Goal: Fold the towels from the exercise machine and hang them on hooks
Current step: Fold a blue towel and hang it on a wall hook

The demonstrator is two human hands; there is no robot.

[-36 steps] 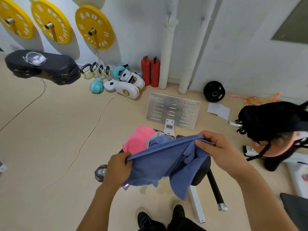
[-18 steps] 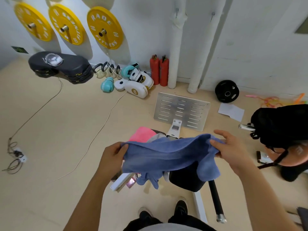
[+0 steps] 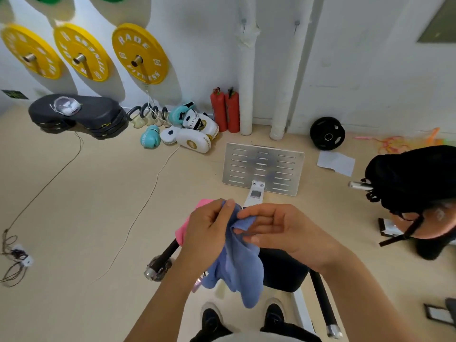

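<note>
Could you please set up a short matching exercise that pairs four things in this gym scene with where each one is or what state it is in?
Things:
1. blue towel
2. pink towel
3. yellow weight plates
4. red fire extinguishers

Places or states:
A. standing on the floor against the wall
B. mounted on pegs on the wall
C. gripped by the left hand and right hand, hanging down
D. lying behind the left hand, mostly hidden

Pairs: 1-C, 2-D, 3-B, 4-A

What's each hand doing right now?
Left hand: closed, pinching the blue towel at its top edge.
Right hand: closed, fingers pinching the same blue towel.
</note>
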